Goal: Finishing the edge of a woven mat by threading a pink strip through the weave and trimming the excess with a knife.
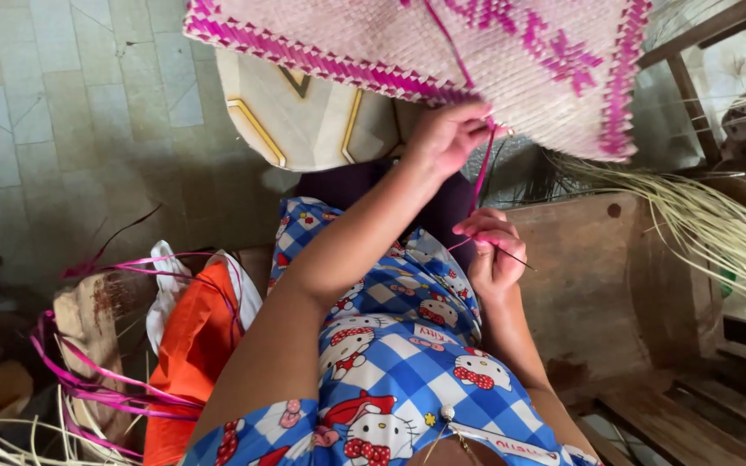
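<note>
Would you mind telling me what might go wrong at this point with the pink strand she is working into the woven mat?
The pink strand is stretched thin between the left hand at the woven mat edge and the right hand; a hard tug might snap it or pucker the pink border. The loose pale straw fanned out beside the right hand could perhaps snag on the strand.

Orange plastic bag (pixel 190 345), white bag (pixel 166 289) just behind, lower left; no labels, signs, screens.
</note>
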